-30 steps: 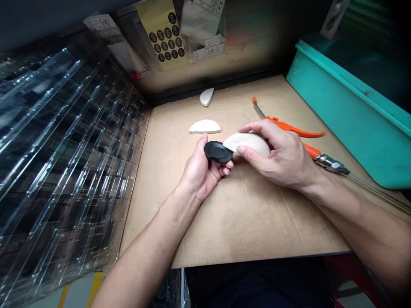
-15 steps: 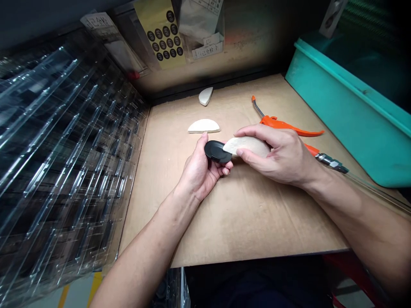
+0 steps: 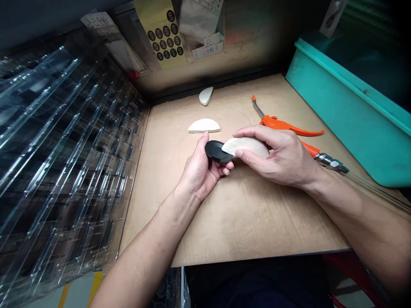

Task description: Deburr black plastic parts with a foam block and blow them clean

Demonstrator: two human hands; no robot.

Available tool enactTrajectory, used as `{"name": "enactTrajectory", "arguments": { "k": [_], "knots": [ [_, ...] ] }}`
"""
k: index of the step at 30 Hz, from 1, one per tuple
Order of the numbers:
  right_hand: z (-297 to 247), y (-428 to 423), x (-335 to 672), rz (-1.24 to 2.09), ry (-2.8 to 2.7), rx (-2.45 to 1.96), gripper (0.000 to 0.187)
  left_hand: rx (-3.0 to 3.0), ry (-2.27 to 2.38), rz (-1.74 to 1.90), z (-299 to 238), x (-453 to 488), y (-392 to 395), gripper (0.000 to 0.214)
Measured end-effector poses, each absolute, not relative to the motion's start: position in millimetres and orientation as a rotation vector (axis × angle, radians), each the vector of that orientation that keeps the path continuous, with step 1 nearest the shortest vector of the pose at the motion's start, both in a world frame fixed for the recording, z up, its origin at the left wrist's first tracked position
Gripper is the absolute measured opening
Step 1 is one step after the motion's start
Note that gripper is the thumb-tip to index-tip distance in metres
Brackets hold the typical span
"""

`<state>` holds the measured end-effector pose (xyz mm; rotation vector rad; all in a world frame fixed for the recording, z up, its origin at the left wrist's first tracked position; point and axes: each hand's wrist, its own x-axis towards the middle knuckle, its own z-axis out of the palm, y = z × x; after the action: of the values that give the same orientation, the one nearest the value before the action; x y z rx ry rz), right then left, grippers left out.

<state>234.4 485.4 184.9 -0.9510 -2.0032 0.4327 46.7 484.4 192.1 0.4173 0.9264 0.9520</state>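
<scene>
Factory workshop, cardboard-topped worktop (image 3: 244,222), stacked clear plastic trays (image 3: 73,171) at its left, orange air gun (image 3: 279,124) on it, teal bin (image 3: 346,111) at its right, yellow sticker sheet (image 3: 160,36) behind it

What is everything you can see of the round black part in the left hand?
The round black part has a raised rim, a shallow centre and a slight sheen, like plastic or coated metal. The left hand holds it recessed side up above the brown cardboard sheet, thumb at its left edge, fingers beneath. The tip of a white half-moon felt-like pad in the right hand overlaps its right side, seemingly touching.
</scene>
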Motion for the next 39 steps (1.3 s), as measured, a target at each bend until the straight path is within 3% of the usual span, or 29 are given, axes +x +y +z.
{"name": "enactTrajectory", "arguments": {
  "k": [8, 18, 31, 39],
  "knots": [
    [194.9, 480.8, 231.2, 0.888, -1.937, -0.796, 0.029, 0.457, 0.892, 0.947, 187.7, 46.6, 484.8, 0.054],
    [183.8, 487.3, 232.3, 0.453, -1.799, -1.096, 0.031, 0.460, 0.926, 0.955, 192.8, 48.8, 480.8, 0.060],
    [181.9, 477.3, 218.5, 0.349, -1.909, -0.908, 0.032, 0.584, 0.952, 0.933, 191.7, 52.2, 475.7, 0.068],
    [188.7, 474.6, 221.1, 0.566, -1.968, -0.700, 0.032, 0.528, 0.934, 0.972, 189.7, 51.3, 476.8, 0.059]
  ]
}}
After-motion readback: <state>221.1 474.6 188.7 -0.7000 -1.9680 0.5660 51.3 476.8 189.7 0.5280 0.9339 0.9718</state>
